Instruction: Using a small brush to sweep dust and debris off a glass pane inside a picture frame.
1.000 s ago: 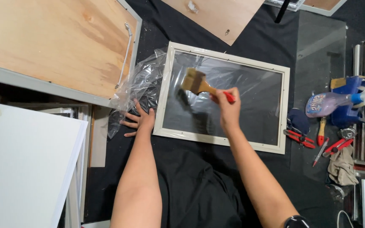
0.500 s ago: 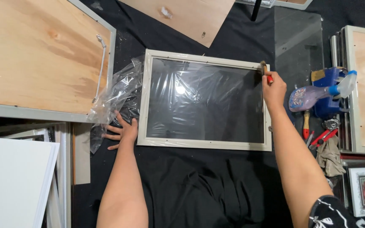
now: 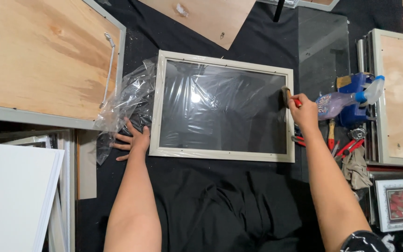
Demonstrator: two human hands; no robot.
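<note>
A pale rectangular picture frame (image 3: 224, 154) with shiny glass lies flat on black cloth. My right hand (image 3: 303, 112) is shut on a paintbrush (image 3: 287, 97) with a red handle, its bristles at the frame's right edge. My left hand (image 3: 134, 140) lies flat, fingers spread, on the cloth against the frame's lower left corner, next to crumpled clear plastic wrap (image 3: 126, 105).
A big plywood-backed frame (image 3: 38, 60) lies at the left, another plywood board (image 3: 204, 16) at the top. At the right are a spray bottle (image 3: 346, 100), red-handled pliers (image 3: 346, 148), a rag, stacked frames (image 3: 399, 93) and a small framed picture (image 3: 401, 201). White boards (image 3: 10, 196) lie lower left.
My right hand has carried the brush from the middle of the glass out to the frame's right edge. My left hand has stayed at the lower left corner.
</note>
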